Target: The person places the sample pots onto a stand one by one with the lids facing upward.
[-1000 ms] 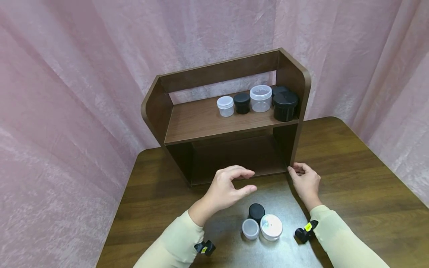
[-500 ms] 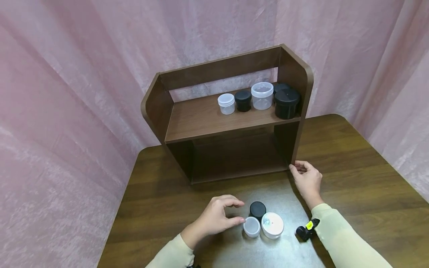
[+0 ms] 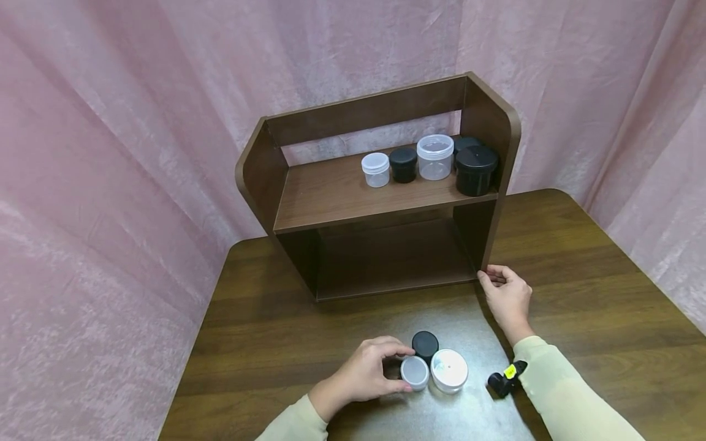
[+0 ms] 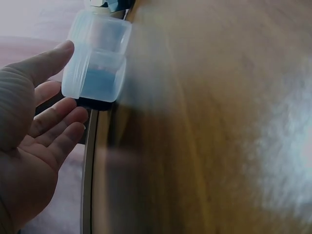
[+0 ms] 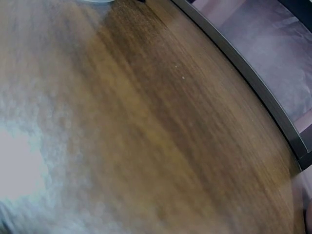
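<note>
My left hand [image 3: 371, 370] reaches round the left side of a small clear jar with a whitish lid [image 3: 415, 373]. Thumb and forefinger are spread on either side of it; firm contact cannot be told. In the left wrist view, the thumb and fingers of my left hand [image 4: 41, 97] lie beside the translucent jars [image 4: 100, 61]. A small black jar [image 3: 425, 346] and a larger clear jar with a white lid [image 3: 449, 370] stand against the small one. My right hand [image 3: 506, 299] holds the lower right front corner of the brown shelf [image 3: 353, 220], thumb at the front, fingers outside.
On the upper board stand a small clear jar [image 3: 376, 170], a small black jar [image 3: 404, 165], a larger clear jar [image 3: 435, 157] and a large black jar [image 3: 477, 170], with another black one partly hidden behind. A pink curtain [image 3: 353, 49] hangs behind the wooden table [image 3: 265, 343].
My left hand has come down from in front of the shelf, then moved right to the small clear jar. My right hand stays at the shelf's corner.
</note>
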A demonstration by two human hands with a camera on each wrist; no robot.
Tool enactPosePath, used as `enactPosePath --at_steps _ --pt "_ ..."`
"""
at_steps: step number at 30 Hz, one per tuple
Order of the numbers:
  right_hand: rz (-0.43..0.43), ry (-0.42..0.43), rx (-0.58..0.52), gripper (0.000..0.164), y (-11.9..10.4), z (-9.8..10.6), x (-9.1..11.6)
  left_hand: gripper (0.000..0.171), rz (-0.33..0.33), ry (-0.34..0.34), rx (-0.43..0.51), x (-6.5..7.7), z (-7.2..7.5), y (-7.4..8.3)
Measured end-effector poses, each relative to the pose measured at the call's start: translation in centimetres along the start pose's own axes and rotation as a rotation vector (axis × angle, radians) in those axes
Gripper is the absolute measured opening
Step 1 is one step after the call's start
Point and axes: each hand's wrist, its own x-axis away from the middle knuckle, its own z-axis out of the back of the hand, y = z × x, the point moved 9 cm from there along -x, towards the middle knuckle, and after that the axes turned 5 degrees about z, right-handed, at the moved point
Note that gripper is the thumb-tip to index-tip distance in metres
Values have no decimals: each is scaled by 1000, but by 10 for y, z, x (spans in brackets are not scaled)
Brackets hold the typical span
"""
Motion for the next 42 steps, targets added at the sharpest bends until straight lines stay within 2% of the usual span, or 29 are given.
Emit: enactPosePath --at_steps 21,33,42 --pt "17 14 -14 19 -2 1 -1 51 -1 14 -37 0 -5 0" --pt "-4 -6 4 19 -1 -1 1 49 12 1 -13 2 -6 -1" --pt "9 0 -1 19 -1 0 1 47 16 33 21 2 5 -2"
